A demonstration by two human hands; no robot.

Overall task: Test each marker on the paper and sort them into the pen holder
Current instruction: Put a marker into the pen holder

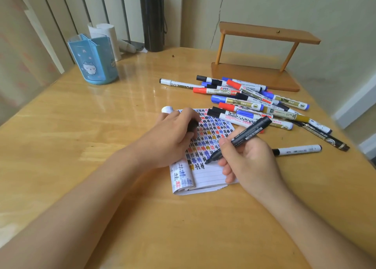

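right hand (pixel 250 160): grasping a black marker (pixel 248 134) in a writing hold, thumb and forefinger pinching the barrel low down, the other fingers curled beneath and resting on the page
black marker: uncapped, tilted with its rear end up and to the right; its tip touches the notepad (pixel 209 175) at the end of the lowest row of marks
left hand (pixel 173 134): lies palm down on the far left part of the notepad, fingers curled round a black cap (pixel 192 126), of which only part shows
notepad: lined paper, flat on the desk (pixel 101 126) in front of the person; most of the open page is covered with rows of small hash marks in black, blue, red and ochre, a few lines at the near end are bare; a turned page, also marked, curls at the left edge
pile of markers (pixel 250 101): loose and crossing one another, with black, blue and red caps, just beyond and to the right of the notepad; the nearest lie over its far right corner
white marker (pixel 297 150): single, black at both ends, lying apart on the desk just right of the right hand
pen holder (pixel 93 61): blue, translucent, with a cartoon cat on its side and inner dividers; stands upright at the far left of the desk, well apart from the markers
behind: white paper rolls (pixel 105 34) just behind the pen holder, a black flask (pixel 152 18) at the back edge, a wooden rack (pixel 258 54) beyond the pile
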